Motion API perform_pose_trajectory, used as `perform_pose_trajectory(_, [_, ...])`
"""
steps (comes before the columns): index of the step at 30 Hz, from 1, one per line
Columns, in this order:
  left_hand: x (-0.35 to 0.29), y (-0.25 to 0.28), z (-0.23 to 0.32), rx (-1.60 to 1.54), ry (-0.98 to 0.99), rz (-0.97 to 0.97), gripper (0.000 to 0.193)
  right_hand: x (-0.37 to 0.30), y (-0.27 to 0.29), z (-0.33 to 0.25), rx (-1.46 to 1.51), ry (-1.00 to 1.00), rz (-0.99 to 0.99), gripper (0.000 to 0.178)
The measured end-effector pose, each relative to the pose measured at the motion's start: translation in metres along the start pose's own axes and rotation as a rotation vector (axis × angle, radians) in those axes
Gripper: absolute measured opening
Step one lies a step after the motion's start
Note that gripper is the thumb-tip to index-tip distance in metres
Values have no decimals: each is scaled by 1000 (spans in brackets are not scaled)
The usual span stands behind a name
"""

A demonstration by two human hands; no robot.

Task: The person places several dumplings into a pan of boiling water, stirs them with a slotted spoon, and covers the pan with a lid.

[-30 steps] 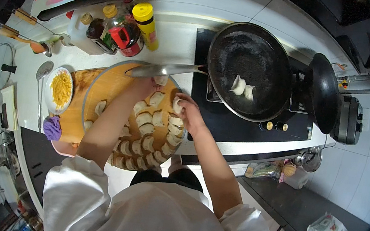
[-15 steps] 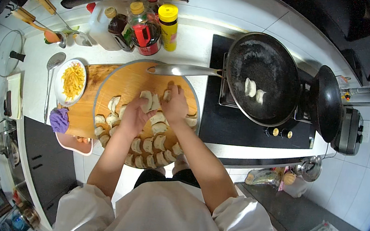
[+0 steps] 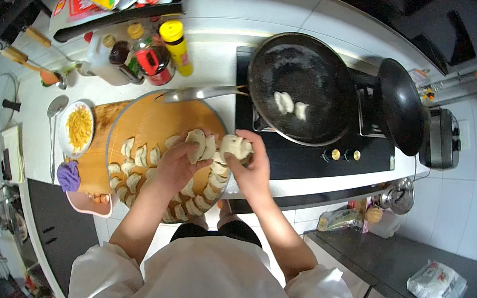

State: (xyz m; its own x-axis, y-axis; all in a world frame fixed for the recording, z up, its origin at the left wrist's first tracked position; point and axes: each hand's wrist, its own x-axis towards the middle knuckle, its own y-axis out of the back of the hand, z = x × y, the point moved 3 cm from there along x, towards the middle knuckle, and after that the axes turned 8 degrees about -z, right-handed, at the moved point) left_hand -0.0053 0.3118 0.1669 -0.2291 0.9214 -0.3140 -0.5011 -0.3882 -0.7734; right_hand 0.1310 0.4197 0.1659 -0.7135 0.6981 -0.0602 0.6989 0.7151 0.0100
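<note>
Left hand [image 3: 178, 168] and right hand [image 3: 256, 172], each pinching dumplings [image 3: 195, 142] near the right edge of the round board [image 3: 152, 118]. The frying pan [image 3: 303, 67] contains two more; the white plate [image 3: 89, 140], beyond the board's left edge, yellow shreds [image 3: 78, 128]; the pink basin [image 3: 89, 209], brownish items.

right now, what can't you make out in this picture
Head view: part of the round tan wooden board, behind the left hand.
Head view: exact count of white crescent dough dumplings in the right hand; fingers and overlap obscure it.
Head view: back of the pink plastic basin, under the rectangular brown wooden board.
</note>
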Motion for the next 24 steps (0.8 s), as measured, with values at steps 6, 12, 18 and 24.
perform_pose_trajectory(6, [64,-89,0,585,-3,-175,37,11,106,-53,-432,236,170,49])
perform_pose_trajectory(12, [167,-135,-22,1314,-113,-224,31,61,187,-57,-936,41,27,49])
perform_pose_trajectory(18, [228,-136,-51,1839,-253,-144,29,97,204,-27,-1221,-39,-30,39])
perform_pose_trajectory(24, [256,-130,-60,1894,-297,-45,32,112,215,-16,-1241,20,1,31])
